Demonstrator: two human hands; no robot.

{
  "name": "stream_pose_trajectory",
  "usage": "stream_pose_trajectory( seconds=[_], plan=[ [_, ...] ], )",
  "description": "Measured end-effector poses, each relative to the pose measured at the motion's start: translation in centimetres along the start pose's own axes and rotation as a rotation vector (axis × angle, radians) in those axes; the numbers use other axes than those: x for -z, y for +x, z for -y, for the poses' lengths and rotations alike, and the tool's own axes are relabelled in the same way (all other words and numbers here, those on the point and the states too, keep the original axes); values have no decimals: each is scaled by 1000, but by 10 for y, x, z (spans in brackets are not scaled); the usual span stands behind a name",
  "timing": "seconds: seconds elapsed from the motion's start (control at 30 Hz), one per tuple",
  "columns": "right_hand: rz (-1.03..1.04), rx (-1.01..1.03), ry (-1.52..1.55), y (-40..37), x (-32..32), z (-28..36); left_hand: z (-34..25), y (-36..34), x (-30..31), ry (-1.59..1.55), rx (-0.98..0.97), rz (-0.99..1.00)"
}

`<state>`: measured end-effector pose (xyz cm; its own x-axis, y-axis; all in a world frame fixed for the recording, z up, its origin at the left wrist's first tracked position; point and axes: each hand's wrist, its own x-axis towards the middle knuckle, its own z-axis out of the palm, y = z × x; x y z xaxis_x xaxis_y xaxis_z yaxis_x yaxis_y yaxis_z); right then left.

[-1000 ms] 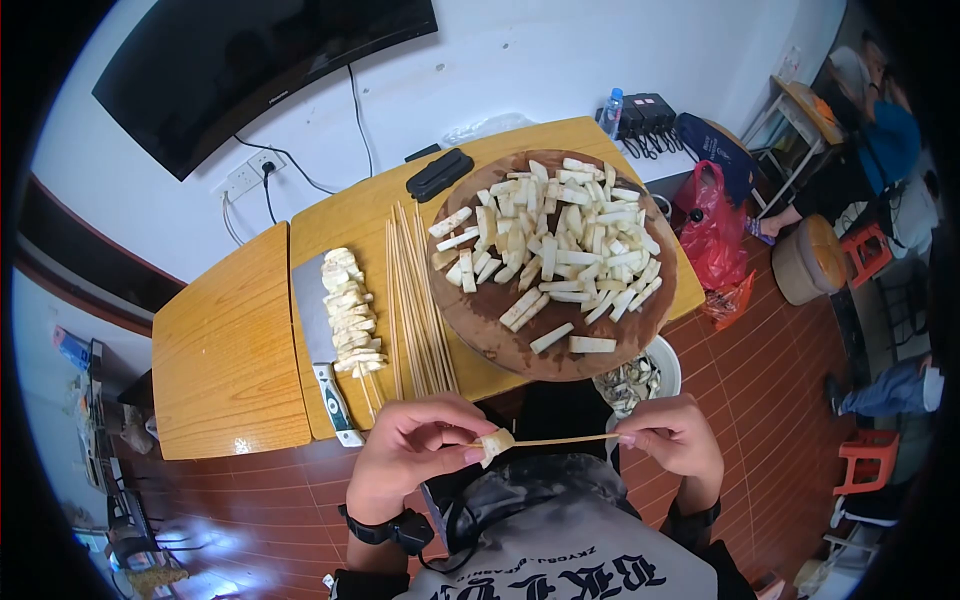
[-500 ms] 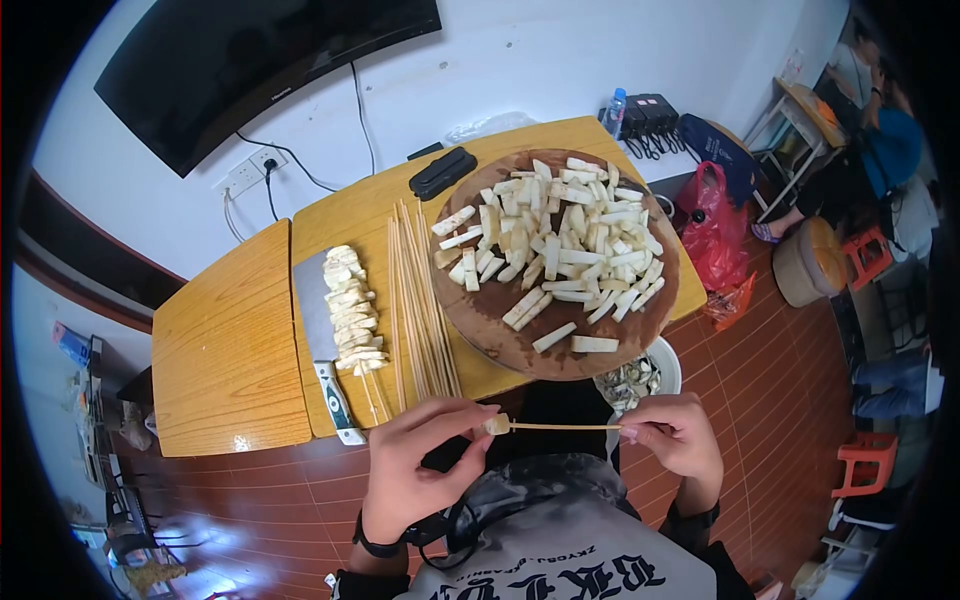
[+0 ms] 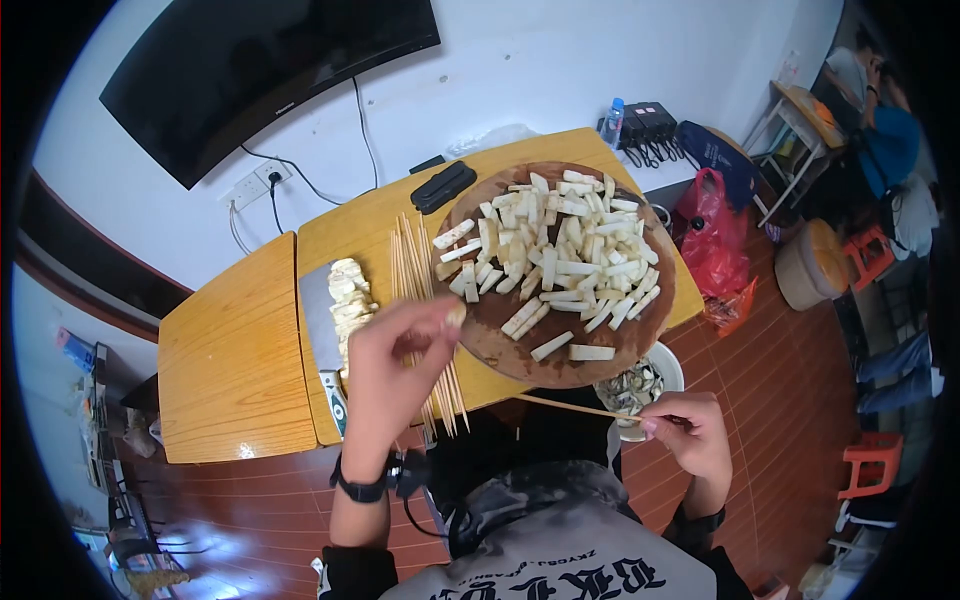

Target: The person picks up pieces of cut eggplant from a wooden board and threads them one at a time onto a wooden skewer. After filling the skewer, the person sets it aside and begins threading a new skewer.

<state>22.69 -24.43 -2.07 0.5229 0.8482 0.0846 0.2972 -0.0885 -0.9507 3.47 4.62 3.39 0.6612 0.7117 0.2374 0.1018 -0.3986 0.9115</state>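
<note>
While the right hand (image 3: 692, 437) grips a skewer (image 3: 575, 406), shirt lettering (image 3: 582, 555) includes "ZKY".

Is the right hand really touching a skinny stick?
Touching. The head view shows the right hand pinching one end of the stick between thumb and fingers.

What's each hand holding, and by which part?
Right hand: wooden skewer, by one end. Left hand: small pale piece, pinched; exact part hidden.
</note>
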Motion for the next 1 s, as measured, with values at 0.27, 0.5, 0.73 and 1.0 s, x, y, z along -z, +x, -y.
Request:
stream_pose_trajectory(
  seconds=[0.27, 0.5, 0.73, 1.0],
  plan=[
    [-59, -37, 65, -3, 0, 3, 15, 78, -36, 566, -280, 12],
    [-100, -59, 104, -9, 11, -6, 24, 80, -49, 753, -528, -87],
    [-130, -79, 152, -7, 15, -7, -10, 70, -82, 492, -238, 165],
    [-146, -53, 162, -11, 21, -10, -2, 71, -94, 591, -236, 165]
  ],
)
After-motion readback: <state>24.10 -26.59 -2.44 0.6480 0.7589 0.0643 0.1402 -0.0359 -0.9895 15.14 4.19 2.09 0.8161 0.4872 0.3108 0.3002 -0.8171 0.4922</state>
